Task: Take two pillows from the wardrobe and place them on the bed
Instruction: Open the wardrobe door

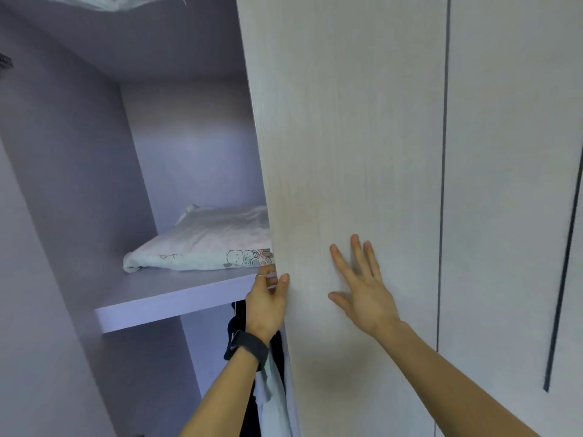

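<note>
A pale pillow (202,244) with small cartoon prints lies on the lilac wardrobe shelf (164,298), its right part hidden behind the light wood wardrobe door (347,152). My left hand (268,298), with a ring and a dark wrist band, grips the left edge of that door just below the pillow. Flat against the door's front, to the right, rests my right hand (359,288) with its fingers spread and nothing in it. A second pillow is not visible.
Dark and light clothes (268,389) hang under the shelf behind the door edge. A clear plastic bag (104,1) sits on the compartment above. More shut wardrobe doors (511,184) with a dark bar handle (561,279) stand to the right.
</note>
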### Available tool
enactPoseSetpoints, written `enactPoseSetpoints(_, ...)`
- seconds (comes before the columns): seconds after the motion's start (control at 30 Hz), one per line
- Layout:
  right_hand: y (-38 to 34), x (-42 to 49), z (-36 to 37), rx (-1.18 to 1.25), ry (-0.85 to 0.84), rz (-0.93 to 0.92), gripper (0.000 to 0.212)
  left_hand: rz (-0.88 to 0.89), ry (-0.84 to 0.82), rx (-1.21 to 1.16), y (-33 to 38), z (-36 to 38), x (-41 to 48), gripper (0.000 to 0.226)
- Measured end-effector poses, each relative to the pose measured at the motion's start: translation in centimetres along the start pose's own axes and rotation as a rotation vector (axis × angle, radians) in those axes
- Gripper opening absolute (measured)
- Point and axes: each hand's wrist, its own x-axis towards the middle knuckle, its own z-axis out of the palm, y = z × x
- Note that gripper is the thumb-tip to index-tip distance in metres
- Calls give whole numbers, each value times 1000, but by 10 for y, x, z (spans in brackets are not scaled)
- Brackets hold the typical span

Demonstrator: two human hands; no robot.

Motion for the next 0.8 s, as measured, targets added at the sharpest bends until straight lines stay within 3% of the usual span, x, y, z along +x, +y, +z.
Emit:
enactPoseSetpoints(0.2, -21, -61, -6, 352, -88, 80, 104, 37, -112, -159, 10, -14, -42, 16)
enactPoseSetpoints(0.37, -38, -144, -5, 429, -143, 95, 102, 65, -239, -282, 24, -17, -84, 22)
enactPoseSetpoints(0.6, -49, -213, -26, 348, 4, 194, 96, 156, -525, -450, 38, -3, -138, 37)
enactPoseSetpoints(0.8, -39, -264, -56, 242, 148, 230, 87, 398, -627, -306, 36, 40, -178, 57)
